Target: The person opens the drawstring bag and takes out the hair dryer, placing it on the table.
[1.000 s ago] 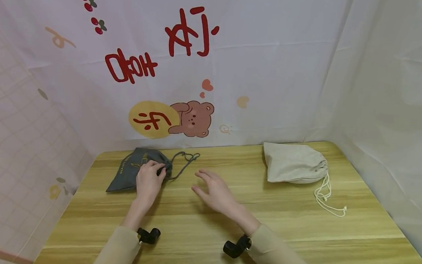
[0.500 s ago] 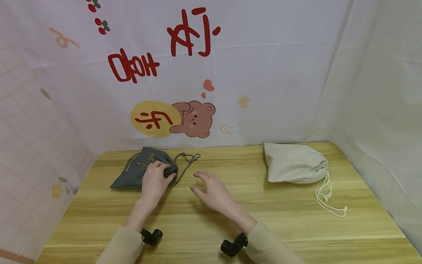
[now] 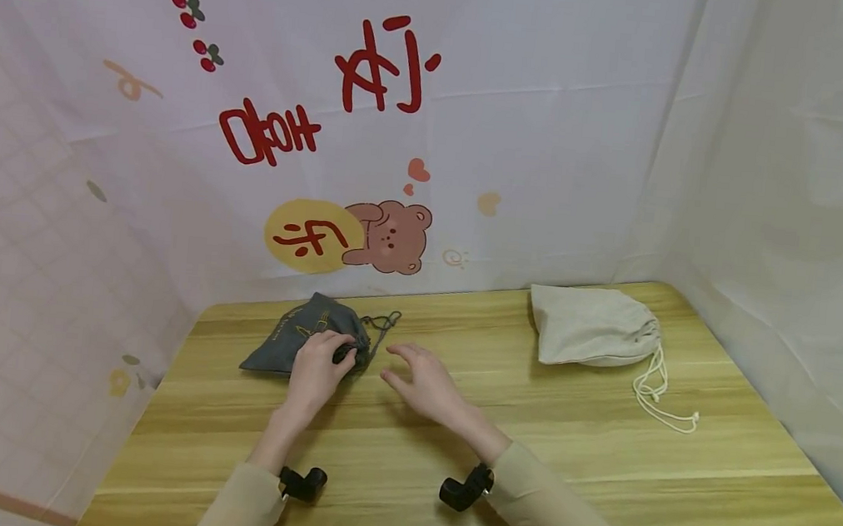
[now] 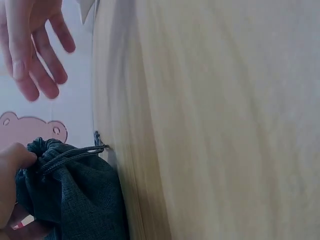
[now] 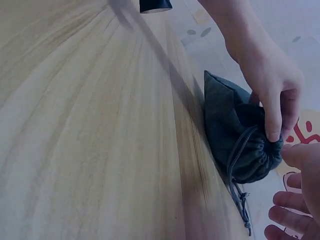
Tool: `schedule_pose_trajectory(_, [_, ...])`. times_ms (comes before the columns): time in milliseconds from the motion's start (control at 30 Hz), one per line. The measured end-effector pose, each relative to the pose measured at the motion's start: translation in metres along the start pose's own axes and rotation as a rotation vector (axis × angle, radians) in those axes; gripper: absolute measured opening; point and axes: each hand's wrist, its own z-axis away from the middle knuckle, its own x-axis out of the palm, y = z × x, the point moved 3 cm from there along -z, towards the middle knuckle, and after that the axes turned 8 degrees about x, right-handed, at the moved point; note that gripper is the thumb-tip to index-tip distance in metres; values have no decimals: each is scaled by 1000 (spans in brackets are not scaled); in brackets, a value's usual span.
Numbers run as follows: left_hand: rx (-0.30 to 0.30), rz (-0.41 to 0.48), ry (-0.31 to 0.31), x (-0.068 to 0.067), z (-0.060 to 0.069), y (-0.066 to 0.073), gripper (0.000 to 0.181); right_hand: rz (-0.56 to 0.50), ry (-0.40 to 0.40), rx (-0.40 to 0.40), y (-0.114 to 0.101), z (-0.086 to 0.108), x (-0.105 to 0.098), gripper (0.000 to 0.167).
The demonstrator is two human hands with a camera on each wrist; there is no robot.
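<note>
Left hand (image 3: pixel 320 371) is pinching the gray bag (image 3: pixel 301 333) by its gathered neck, between thumb and fingers; right hand (image 3: pixel 422 384) is hovering just beside the neck, fingers parted and lightly bent, holding nothing. The gray bag is lying near the far edge of the table (image 3: pixel 382 460), toward the far left corner, its cord (image 5: pixel 243 197) trailing loose beyond the neck. Near the far right corner, a pale bag (image 3: pixel 592 326) is lying with its strings (image 3: pixel 655 395) spilling toward the right edge. Judged stage: early. One hand is already holding the gray bag, but its mouth is apparently remaining cinched; the right hand is not yet taking part, and neither hand is touching the pale bag. The cloth is hiding any contents.
</note>
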Motion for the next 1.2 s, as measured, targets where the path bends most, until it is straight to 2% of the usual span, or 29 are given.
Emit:
schedule_pose_trajectory(100, [31,40,-1,0,3,5,15,6,0,-11,0,1,0,47])
schedule_pose_trajectory(300, [42,111,-23,2,8,12,16,-5,9,2,2,3,-1,47])
schedule_pose_trajectory(500, [95,152,-5,5,13,20,16,-50,8,6,5,4,-3,47])
schedule_pose_trajectory(900, [196,257,-3,7,18,32,16,-35,26,14,6,5,-3,32])
schedule_pose_trajectory(1200, [245,327,14,9,21,36,15,32,53,-86,7,12,-10,16])
